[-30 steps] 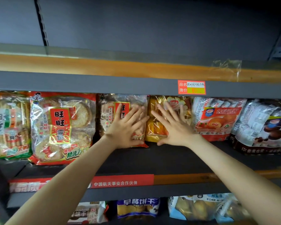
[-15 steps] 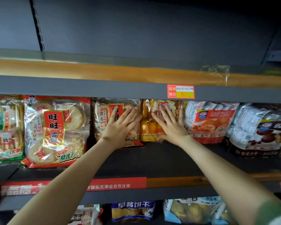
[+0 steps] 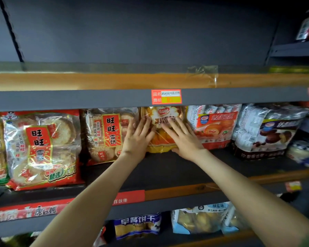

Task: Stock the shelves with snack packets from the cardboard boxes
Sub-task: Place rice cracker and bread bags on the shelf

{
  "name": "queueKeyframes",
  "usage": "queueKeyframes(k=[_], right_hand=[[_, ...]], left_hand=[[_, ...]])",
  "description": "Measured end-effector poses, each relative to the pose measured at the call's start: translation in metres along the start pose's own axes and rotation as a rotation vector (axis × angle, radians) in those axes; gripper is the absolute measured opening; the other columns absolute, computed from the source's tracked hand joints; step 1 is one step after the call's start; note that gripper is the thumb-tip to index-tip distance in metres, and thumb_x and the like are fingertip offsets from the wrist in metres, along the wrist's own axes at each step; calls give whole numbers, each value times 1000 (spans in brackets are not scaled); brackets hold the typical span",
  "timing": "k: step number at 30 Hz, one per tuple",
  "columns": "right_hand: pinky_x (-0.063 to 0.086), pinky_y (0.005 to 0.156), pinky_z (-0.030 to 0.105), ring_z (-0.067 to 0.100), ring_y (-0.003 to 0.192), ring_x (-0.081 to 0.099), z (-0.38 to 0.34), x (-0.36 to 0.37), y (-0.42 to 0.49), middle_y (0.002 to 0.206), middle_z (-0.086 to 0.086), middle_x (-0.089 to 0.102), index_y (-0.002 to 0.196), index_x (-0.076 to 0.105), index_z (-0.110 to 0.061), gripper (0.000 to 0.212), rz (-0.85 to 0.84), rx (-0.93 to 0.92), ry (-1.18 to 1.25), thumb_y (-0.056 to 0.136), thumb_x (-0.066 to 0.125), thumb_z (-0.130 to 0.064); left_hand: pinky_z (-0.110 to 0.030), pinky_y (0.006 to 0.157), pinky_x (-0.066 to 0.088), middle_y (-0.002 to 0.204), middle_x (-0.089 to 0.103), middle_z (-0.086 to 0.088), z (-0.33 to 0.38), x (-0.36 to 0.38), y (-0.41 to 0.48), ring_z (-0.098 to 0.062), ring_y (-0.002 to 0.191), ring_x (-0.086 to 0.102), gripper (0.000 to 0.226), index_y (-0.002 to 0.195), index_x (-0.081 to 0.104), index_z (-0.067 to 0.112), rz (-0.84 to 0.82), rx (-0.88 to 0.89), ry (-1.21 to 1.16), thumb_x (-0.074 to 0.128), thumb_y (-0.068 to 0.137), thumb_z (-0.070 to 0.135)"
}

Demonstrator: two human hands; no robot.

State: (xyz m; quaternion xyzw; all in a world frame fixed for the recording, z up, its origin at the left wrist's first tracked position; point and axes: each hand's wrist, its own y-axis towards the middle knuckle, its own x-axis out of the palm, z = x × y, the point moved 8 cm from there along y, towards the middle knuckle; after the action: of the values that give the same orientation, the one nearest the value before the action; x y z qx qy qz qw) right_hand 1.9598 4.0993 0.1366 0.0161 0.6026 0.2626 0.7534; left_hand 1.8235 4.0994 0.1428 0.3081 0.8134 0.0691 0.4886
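- Left hand [image 3: 137, 141] and right hand [image 3: 185, 139] flat, fingers straight, pressing orange-yellow plastic packet [image 3: 161, 113] between them.
- Neighbouring packets [image 3: 112, 132] beside our hands line dark grey shelf [image 3: 168, 168]; cardboard boxes unseen.

One head-worn wide-angle camera, facing the stocked shelf [image 3: 168, 170] straight on, close up, edges bowed

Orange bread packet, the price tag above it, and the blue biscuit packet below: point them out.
orange bread packet [image 3: 163, 112]: head view, white label near top.
price tag [image 3: 166, 96]: head view, centre of the label.
blue biscuit packet [image 3: 137, 221]: head view, blue title band.
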Motion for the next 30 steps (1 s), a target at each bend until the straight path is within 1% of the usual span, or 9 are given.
queueKeyframes(k=[3, 5, 8, 13, 18, 21, 24, 27, 30], right_hand=[[5, 117, 46, 25, 146, -18, 7, -20, -30, 156, -4, -26, 152, -11, -34, 92, 48, 71, 224, 93, 59, -25], [15, 116, 39, 23, 148, -2, 15, -37, -63, 162, -1, -5, 154, 4, -29, 81, 117, 107, 349, 94, 58, -23], [26, 113, 35, 22, 140, 25, 31, -52, -123, 153, 5, 31, 149, 31, -18, 62, 273, 160, 434, 94, 58, -20], [39, 97, 27, 18, 116, 48, 72, -21, -252, 124, 6, 56, 130, 53, -11, 39, 446, 380, 632, 93, 53, -23], [32, 90, 10, 15, 106, 47, 109, 79, -402, 114, 5, 56, 123, 52, -14, 30, 342, 713, 724, 98, 46, -29], [31, 84, 0, 11, 101, 50, 119, 160, -504, 113, 10, 61, 120, 59, -8, 29, 137, 983, 777, 92, 61, -11], [38, 81, 22, 22, 95, 56, 106, 247, -603, 103, 16, 65, 113, 63, -2, 31, -36, 1227, 754, 89, 54, -20], [40, 91, 33, 38, 100, 60, 64, 346, -696, 108, 20, 64, 116, 63, 0, 37, -256, 1394, 752, 86, 51, -19], [52, 84, 40, 38, 95, 64, 5, 445, -772, 107, 19, 64, 115, 63, 0, 41, -429, 1501, 809, 84, 46, -21]], left_hand=[[-59, 111, -15, 160, -7, -16, 11, -25, -11, -33, 148, -7, 69, 153, 11, 16, 9, -92, -189, 46, 95, 32], [-60, 113, -6, 159, 12, -19, 29, -46, -22, -36, 147, 8, 61, 147, 31, 13, 66, -139, -362, 51, 93, 34], [-59, 109, 29, 136, 51, -22, 78, -84, -47, -41, 127, 46, 47, 127, 56, 5, 280, -120, -620, 50, 89, 31], [-40, 93, 47, 119, 61, -11, 209, -130, -102, -27, 108, 57, 37, 120, 59, 6, 377, 118, -1073, 46, 91, 26], [-31, 60, 52, 107, 62, -6, 366, -92, -151, -24, 73, 64, 32, 121, 55, 13, -33, 316, -1295, 47, 93, 29], [-26, 70, 49, 119, 59, -2, 457, -33, -190, -21, 93, 64, 38, 132, 51, 15, -384, 380, -1240, 51, 96, 28], [-27, 82, 49, 127, 54, 1, 535, 37, -246, -18, 104, 60, 44, 139, 44, 20, -663, 475, -1103, 41, 99, 36], [-35, 87, 51, 126, 58, -6, 606, 114, -313, -25, 108, 60, 57, 134, 51, 14, -863, 531, -977, 28, 93, 46], [-35, 88, 48, 120, 60, -9, 671, 186, -380, -29, 108, 60, 48, 129, 55, 12, -995, 574, -926, 37, 93, 38]])
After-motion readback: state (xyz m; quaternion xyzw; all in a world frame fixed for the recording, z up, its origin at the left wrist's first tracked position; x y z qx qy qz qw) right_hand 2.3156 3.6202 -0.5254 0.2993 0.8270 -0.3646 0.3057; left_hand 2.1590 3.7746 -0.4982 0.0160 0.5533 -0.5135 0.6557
